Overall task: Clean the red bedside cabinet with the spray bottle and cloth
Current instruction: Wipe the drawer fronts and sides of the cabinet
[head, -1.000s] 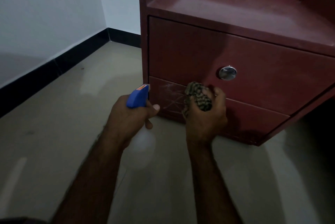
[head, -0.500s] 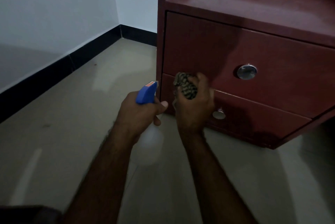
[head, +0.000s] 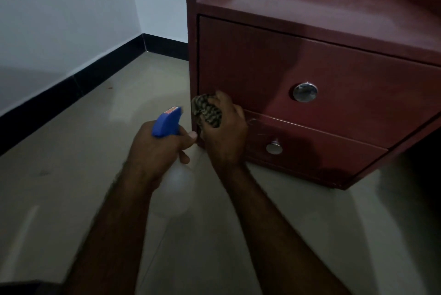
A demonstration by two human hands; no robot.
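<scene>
right hand [head: 224,137], fingers clamped on cloth [head: 206,113], slid to 9 o'clock edge of red bedside cabinet [head: 262,68] front, wipe pass likely ending; left hand [head: 157,151] fingers grip spray bottle [head: 167,123].

Left hand [head: 157,149]: back facing up, fingers curled round the neck of the spray bottle [head: 167,124], thumb tip pointing toward the right hand.

Right hand [head: 224,135]: just beside the left hand, fingers and thumb clenched round the wadded cloth [head: 206,113], which sits above the knuckles.

Forearms: bare, extended forward, converging toward the hands.
</scene>
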